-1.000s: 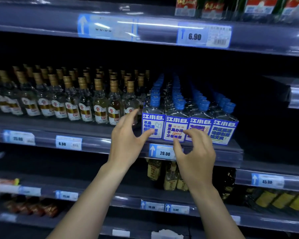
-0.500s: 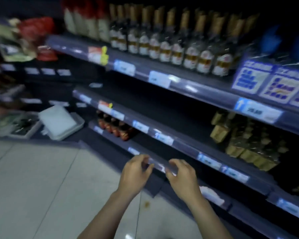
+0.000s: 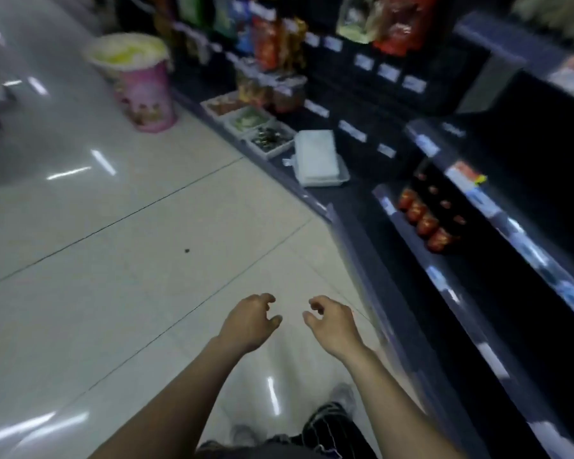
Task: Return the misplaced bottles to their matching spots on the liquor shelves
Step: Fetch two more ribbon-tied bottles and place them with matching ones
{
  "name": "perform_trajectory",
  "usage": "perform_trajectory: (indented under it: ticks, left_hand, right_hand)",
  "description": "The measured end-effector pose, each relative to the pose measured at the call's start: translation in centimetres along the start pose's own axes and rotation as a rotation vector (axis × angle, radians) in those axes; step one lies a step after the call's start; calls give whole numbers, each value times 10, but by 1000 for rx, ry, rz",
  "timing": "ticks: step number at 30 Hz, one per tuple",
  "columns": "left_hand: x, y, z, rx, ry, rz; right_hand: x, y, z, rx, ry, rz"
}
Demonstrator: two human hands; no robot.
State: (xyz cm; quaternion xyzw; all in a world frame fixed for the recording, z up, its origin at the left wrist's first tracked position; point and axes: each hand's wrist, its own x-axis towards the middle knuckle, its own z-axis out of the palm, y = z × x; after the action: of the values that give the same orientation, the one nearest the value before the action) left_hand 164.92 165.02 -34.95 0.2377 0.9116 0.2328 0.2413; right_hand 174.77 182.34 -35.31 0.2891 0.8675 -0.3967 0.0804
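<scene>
My left hand (image 3: 249, 321) and my right hand (image 3: 332, 321) hang side by side over the tiled floor, fingers loosely curled, holding nothing. To the right runs the dark shelving (image 3: 411, 326). A short row of small red-wrapped bottles (image 3: 423, 223) stands on a low shelf, well ahead and right of my hands. The clear liquor bottles and the blue-labelled ones are out of view. The picture is blurred by motion.
A pink bucket (image 3: 145, 91) with pale contents stands on the floor at the far left of the shelving. Open trays of loose goods (image 3: 262, 130) and a white lidded container (image 3: 317, 160) sit on the bottom ledge. Snack packets (image 3: 275, 41) fill the far shelves. Tiled floor (image 3: 113, 260) spreads left.
My view has swung down and left from the liquor shelves to the floor. Both hands have dropped away from the blue-labelled bottles and now hang over the tiles, still holding nothing.
</scene>
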Motion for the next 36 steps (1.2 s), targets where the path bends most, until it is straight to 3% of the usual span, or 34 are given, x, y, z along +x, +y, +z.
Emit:
perform_trajectory:
  ticks: [11, 18, 29, 36]
  left_hand:
    - [-61, -235, -120, -263, 324, -497]
    - [-68, -378, -207, -292, 442, -753]
    - [-80, -562, -368, -477, 680, -995]
    - [-101, -733, -448, -653, 813, -1045]
  right_hand:
    - [80, -240, 207, -241, -467, -420]
    - [132, -399, 343, -367, -734, -621]
    - [178, -636, 512, -408, -875, -824]
    - [203, -779, 654, -435, -873, -855]
